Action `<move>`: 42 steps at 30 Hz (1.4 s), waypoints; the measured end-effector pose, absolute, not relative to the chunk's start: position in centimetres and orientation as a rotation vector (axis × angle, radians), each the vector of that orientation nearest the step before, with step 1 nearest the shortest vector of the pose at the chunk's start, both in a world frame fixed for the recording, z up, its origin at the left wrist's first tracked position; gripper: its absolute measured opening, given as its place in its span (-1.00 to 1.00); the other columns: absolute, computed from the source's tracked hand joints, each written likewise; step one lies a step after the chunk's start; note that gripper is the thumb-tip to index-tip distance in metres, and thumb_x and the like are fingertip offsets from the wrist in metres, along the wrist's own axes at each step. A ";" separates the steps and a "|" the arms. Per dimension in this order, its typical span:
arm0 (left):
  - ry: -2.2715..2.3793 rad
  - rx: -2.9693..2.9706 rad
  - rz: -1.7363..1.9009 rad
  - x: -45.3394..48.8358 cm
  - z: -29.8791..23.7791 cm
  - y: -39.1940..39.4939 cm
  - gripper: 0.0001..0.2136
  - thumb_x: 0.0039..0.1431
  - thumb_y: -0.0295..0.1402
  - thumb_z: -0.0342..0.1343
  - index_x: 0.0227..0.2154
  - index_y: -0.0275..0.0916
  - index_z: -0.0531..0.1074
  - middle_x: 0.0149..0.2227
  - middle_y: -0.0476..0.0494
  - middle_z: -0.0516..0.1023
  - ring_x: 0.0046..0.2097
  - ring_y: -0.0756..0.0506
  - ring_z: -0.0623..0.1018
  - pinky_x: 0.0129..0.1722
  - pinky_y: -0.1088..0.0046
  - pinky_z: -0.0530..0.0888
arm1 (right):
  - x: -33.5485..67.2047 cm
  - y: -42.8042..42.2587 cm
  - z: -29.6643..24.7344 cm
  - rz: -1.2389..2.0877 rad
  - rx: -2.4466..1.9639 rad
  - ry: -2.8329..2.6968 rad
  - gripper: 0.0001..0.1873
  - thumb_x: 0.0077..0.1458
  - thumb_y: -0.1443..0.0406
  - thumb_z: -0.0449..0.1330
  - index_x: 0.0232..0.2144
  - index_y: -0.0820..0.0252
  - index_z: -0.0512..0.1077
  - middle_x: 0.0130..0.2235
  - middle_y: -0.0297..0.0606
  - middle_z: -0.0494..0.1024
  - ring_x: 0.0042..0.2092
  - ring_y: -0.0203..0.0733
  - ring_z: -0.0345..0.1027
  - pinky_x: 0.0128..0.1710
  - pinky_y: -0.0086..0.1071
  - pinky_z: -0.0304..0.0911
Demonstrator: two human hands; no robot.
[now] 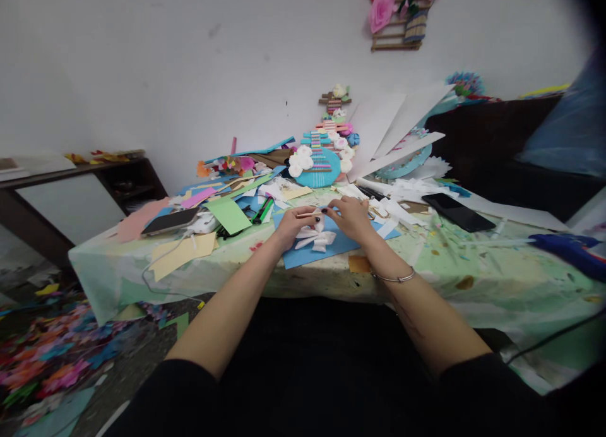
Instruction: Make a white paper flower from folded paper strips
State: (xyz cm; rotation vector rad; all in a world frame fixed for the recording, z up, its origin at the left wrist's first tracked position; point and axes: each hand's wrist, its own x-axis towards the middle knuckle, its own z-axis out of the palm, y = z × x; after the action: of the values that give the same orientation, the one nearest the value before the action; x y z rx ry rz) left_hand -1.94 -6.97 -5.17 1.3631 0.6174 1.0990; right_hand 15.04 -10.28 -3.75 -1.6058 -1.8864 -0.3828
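Both hands meet over a blue sheet of paper (305, 257) near the table's front edge. My left hand (290, 227) is closed in a pinch around a thin brown stick (307, 215). From the right, my right hand (351, 218) reaches in with its fingertips pinched at a small white paper piece (320, 223), partly hidden by the fingers. Just below the fingertips, white paper petals (323, 240) spread out over the blue sheet. A small brown square (360, 264) lies beside my right wrist, which wears a bracelet.
A blue decorated lute-shaped craft (326, 167) with white flowers stands behind. To the left are a green cutter (263, 211), a green paper (229, 216) and a phone (169, 222). Rightward lie white paper scraps (402, 211), a black phone (457, 212) and a blue glue gun (570, 251).
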 end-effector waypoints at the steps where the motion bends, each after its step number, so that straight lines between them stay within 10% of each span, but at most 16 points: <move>1: 0.620 1.359 1.109 -1.9 -5.1 -7.0 -0.69 -0.34 -0.40 0.34 -0.39 -0.31 0.55 -0.44 -0.09 0.56 -0.46 0.02 0.46 -0.42 0.48 0.36 | 15.1 -10.2 -3.8 -0.400 -1.609 -1.883 -0.70 0.19 0.12 0.03 -0.33 0.12 0.50 -0.30 -0.15 0.48 -0.17 -0.03 0.27 -0.22 -0.23 -0.10; 14: 0.651 1.395 1.173 -1.9 -5.2 -6.9 -0.67 -0.31 -0.28 0.36 -0.40 -0.33 0.57 -0.53 -0.08 0.54 -0.53 0.04 0.40 -0.50 0.52 0.31 | 14.6 -10.7 -3.5 -0.258 -1.299 -1.980 -0.71 0.16 0.42 0.03 -0.15 0.11 0.48 -0.22 -0.22 0.50 -0.17 -0.17 0.32 -0.19 -0.29 -0.10; 42: 0.657 1.403 1.275 -1.9 -5.0 -6.9 -0.73 -0.26 -0.23 0.33 -0.55 -0.33 0.48 -0.66 0.01 0.40 -0.61 0.07 0.32 -0.61 0.55 0.22 | 14.7 -10.0 -3.9 0.007 -1.098 -1.840 -0.77 0.12 0.27 0.12 -0.23 -0.07 0.56 -0.34 -0.24 0.45 -0.27 -0.19 0.28 -0.24 -0.30 0.10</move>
State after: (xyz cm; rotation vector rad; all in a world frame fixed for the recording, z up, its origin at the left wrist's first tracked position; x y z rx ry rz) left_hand -1.94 -6.90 -5.03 1.4030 0.6569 1.2746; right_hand 14.70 -9.99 -3.89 -1.0984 -1.8396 0.0068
